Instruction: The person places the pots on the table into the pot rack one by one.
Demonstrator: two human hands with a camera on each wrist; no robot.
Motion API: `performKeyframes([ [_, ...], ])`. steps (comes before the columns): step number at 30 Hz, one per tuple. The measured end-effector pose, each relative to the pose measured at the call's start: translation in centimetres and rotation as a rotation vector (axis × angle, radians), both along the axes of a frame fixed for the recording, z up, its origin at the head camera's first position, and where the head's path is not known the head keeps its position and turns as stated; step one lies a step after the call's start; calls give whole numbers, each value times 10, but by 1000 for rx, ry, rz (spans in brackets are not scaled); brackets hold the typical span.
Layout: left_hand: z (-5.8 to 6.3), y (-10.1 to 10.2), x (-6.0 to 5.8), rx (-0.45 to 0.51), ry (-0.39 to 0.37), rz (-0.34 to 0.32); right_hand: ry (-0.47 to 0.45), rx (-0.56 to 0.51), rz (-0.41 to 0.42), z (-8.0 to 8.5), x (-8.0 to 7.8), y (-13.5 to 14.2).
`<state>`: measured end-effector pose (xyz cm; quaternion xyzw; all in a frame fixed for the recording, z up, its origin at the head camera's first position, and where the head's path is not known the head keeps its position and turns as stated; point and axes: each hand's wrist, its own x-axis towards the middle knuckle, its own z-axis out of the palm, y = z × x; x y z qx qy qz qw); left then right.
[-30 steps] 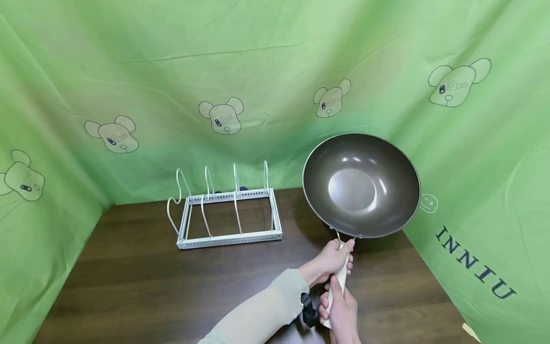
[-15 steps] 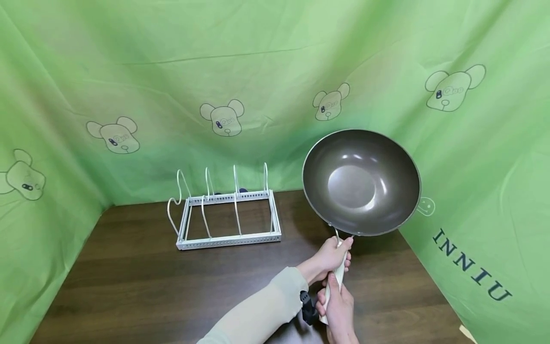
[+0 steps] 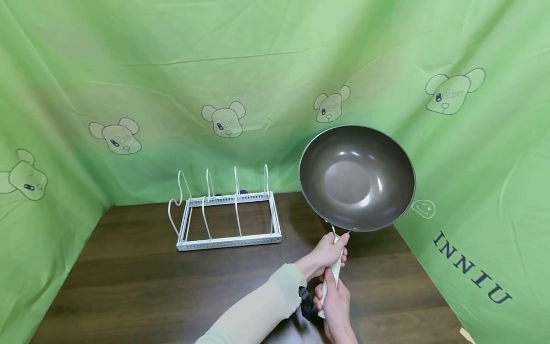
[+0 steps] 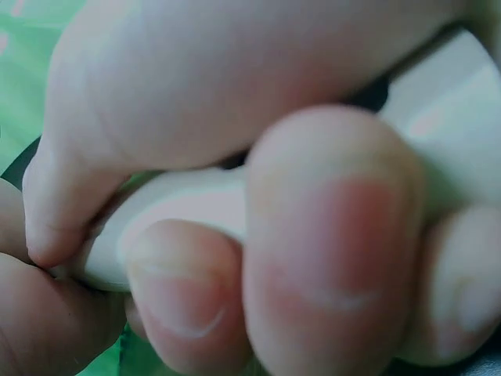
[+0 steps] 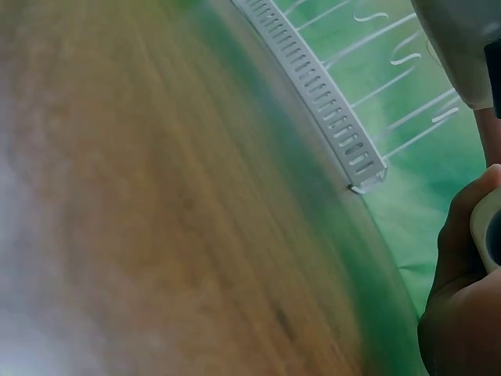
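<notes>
A deep wok (image 3: 356, 177) with a dark brown-grey inside is held up at the right in the head view, its inside facing me. My left hand (image 3: 327, 252) grips the cream handle (image 3: 335, 271) close to the bowl; the left wrist view shows its fingers (image 4: 333, 243) curled round that handle. Lower down, my right hand (image 3: 336, 303) grips the handle's end, thumb along the top. In the right wrist view only part of the right hand (image 5: 470, 313) shows, at the right edge. The wok's underside is hidden.
A white metal rack (image 3: 229, 242) with several upright wire dividers stands on the dark wooden table (image 3: 163, 291), left of the wok. A green cloth (image 3: 275, 71) printed with bear faces hangs behind and at both sides.
The wok and both hands have shifted slightly left and up in the head view. Both hands keep their grip on the handle. The rack stays in place.
</notes>
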<state>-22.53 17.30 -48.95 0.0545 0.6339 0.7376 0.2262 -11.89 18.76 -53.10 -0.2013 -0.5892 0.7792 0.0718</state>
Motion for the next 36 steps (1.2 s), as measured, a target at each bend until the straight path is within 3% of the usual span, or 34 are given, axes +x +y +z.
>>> performKeyframes([
  [26,7,-2,-8,11,16,-8,32,5,-4,1,-9,1],
  [36,13,-8,-7,41,26,-45,65,32,-6,-1,-9,0],
])
